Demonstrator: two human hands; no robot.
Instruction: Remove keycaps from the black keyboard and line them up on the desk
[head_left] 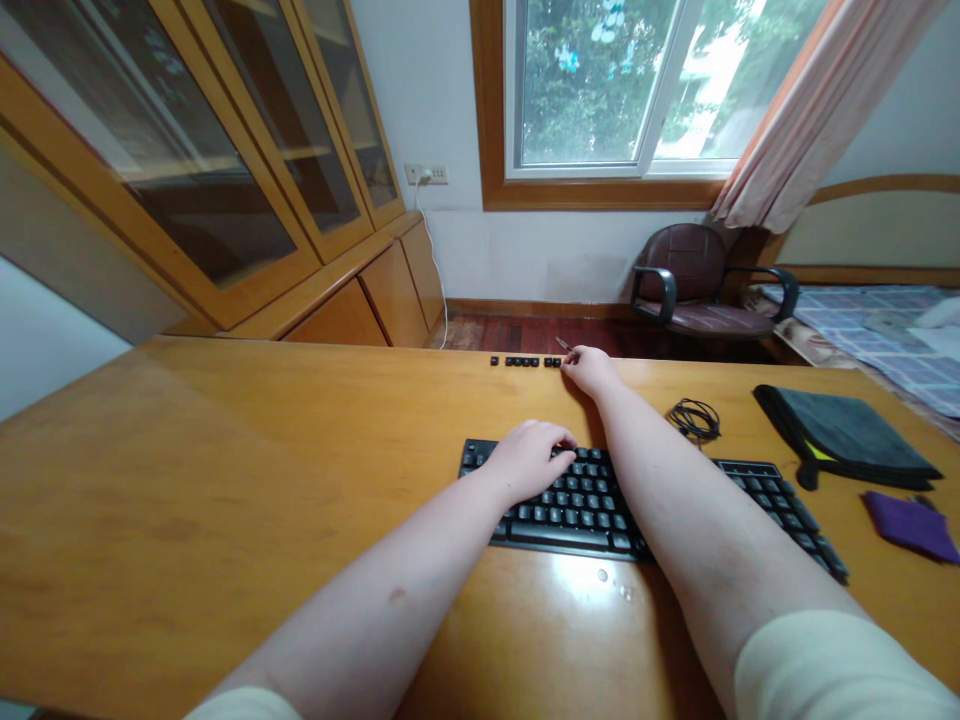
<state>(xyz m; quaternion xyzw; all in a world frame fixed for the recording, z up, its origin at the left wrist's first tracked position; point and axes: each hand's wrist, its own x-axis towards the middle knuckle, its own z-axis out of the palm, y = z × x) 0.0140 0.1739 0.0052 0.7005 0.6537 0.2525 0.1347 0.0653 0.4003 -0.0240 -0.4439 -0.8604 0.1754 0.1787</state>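
A black keyboard (592,505) lies on the wooden desk (225,480) in front of me. My left hand (529,455) rests palm down on its upper left keys, fingers curled over them. My right hand (591,370) reaches to the desk's far edge, pinched on a thin metal tool (564,346). The tool's tip sits at the right end of a short row of loose black keycaps (525,361) laid along that edge.
A coiled black cable (694,418) lies right of my right forearm. A dark folded cloth case (844,430) and a purple cloth (911,525) sit at the desk's right. Beyond the desk are an office chair (697,285), a bed, cabinets and a window.
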